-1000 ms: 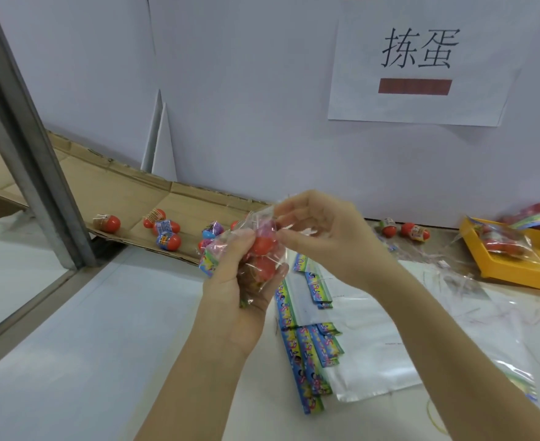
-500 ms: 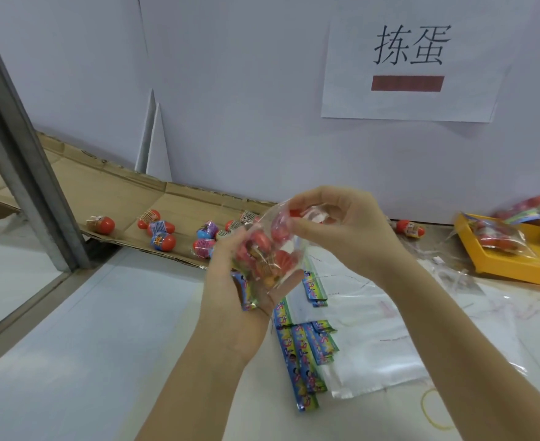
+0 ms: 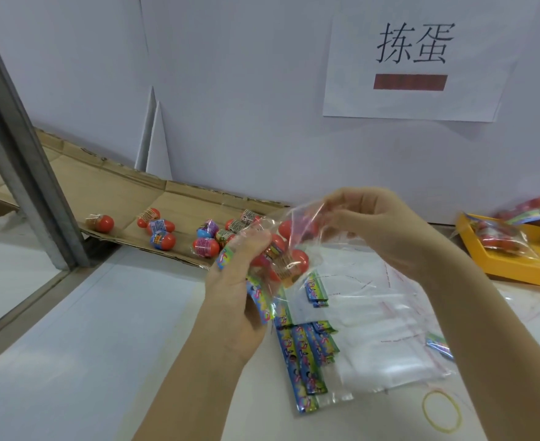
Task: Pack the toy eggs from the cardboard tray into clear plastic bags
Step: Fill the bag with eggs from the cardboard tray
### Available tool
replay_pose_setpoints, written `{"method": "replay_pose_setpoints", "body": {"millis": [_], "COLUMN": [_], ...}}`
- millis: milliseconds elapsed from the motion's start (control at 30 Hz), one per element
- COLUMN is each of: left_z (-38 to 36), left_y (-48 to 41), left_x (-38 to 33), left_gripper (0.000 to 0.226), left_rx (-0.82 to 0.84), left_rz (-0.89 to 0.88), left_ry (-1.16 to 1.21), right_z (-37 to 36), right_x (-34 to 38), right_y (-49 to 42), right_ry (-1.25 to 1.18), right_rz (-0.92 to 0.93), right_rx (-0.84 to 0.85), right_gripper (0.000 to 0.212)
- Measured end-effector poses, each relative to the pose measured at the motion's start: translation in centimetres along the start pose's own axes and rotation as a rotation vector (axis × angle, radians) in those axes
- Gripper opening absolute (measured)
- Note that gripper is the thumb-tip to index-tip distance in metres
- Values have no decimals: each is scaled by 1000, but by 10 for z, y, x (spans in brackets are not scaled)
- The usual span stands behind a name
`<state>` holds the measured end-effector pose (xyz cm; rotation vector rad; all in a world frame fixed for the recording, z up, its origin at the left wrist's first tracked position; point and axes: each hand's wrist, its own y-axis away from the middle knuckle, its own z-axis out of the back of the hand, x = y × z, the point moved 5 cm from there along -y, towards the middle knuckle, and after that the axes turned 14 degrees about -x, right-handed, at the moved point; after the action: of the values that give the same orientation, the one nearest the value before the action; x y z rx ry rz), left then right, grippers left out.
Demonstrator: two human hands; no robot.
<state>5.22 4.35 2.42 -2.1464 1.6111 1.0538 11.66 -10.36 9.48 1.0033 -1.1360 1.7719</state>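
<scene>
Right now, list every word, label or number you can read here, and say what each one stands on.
"拣蛋": black characters on the white paper sign on the wall; the red-brown bar under them carries no text.
Labels on the toy eggs in the cardboard tray: printed, too small to read.
Colourful header strips lying on the table: blurred, unreadable.
Header of the held clear plastic bag: unreadable.

A clear bag of red toy eggs between left hand and right hand
</scene>
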Motion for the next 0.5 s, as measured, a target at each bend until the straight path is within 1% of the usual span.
{"method": "replay_pose_setpoints", "body": {"millis": [67,100,167,233,267,333,367,433,500], "left_z": [-2,-3,-3,-2,-2,-1,-1,0,1], "left_y": [2,4,5,6,7,9,9,9,10], "left_x": [3,4,5,5,4,3,2,1,0], "left_gripper": [25,17,15,23,31,60,69,75,79], "left_rx": [55,66,76,76,73,50,44,36,54], "left_rz": [-1,4,26,83,130,230,262,298,321], "left_ry": [-49,-61,-82,-98,-93,-18,29,68,49], "right_z": [1,2,3,7,8,9,9,8,8], "right_x": [0,0,-1,1,2,5,6,9,13], "right_y": [2,3,3,2,2,3,4,5,6], "right_ry": [20,36,54,56,60,59,62,84,97], "right_rz": [-1,-10,-25,-27,-22,-17,-7,22,63], "right_rx": [75,101,111,48,17,0,6,21,32], "right_gripper": [25,21,21,23,22,21,21,21,17]}}
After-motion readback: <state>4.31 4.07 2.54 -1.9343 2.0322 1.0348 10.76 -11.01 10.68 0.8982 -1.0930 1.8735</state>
